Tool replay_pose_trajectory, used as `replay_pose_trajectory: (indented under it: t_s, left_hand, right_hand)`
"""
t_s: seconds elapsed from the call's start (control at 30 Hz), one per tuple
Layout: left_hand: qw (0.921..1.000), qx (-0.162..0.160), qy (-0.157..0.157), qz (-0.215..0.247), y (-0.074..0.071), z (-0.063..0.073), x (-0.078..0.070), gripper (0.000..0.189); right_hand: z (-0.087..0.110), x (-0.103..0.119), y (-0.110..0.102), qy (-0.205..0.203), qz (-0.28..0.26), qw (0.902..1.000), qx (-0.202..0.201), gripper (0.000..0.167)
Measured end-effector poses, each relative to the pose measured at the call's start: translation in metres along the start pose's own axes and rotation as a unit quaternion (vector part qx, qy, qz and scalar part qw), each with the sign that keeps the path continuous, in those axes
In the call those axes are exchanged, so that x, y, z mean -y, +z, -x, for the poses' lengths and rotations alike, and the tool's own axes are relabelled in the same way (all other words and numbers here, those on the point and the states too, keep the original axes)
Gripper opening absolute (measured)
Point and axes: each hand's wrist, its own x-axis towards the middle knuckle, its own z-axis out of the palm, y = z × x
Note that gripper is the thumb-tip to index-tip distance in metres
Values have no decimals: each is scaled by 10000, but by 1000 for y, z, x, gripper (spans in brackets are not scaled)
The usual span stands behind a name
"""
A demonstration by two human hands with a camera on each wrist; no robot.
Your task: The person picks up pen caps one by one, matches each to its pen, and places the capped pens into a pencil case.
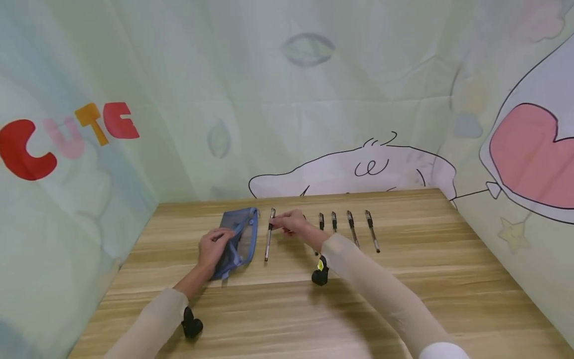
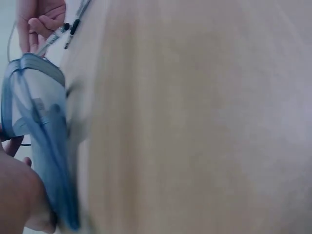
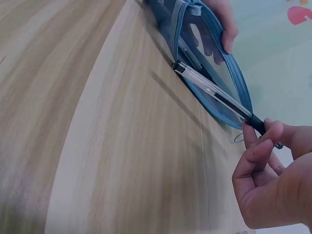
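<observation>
A blue zippered mesh pouch lies on the table, its mouth spread towards the right. My left hand grips the pouch's upper edge between thumb and fingers. Just right of the mouth, my right hand pinches a clear-barrelled pen by its black grip end. In the right wrist view that pen slants across the pouch opening, with its black-tipped end in front of the rim. Inside the pouch a dark, pen-like shape shows. The left wrist view catches the pouch side-on, partly blurred.
Several similar pens lie in a row to the right, among them the rightmost pen; my right wrist and forearm partly cover some of them. The wooden table ends at a printed curtain behind and at the sides.
</observation>
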Motion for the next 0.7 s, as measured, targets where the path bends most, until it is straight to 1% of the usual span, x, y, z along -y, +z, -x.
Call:
replay_pose_trajectory:
  t_s: [0.1, 0.17, 0.33, 0.43, 0.53, 0.6, 0.7]
  left_hand:
    - [9996, 180, 85, -187, -5, -1, -5, 23]
    - [9987, 325, 81, -384, -8, 0, -9, 23]
    - [9952, 605, -271, -718, -11, 0, -17, 29]
    - [9939, 675, -407, -766, -12, 1, -19, 31]
    - [9936, 679, -422, -799, -12, 2, -20, 32]
    - [9943, 637, -381, -772, -12, 3, -20, 31]
    - [9960, 561, -236, -659, -11, 5, -18, 30]
  right_hand:
    - [0, 0, 2, -30, -29, 10000, -7, 27]
    - [-1, 0, 3, -51, -91, 9999, -15, 27]
    - [-4, -1, 9, -44, -297, 9995, -105, 27]
    - [-7, -3, 14, -12, -401, 9991, -117, 27]
    - [-7, -5, 18, -12, -433, 9990, -50, 27]
    - [-7, -6, 19, -32, -435, 9990, 16, 27]
    - [-6, -6, 20, -23, -431, 9991, 46, 28]
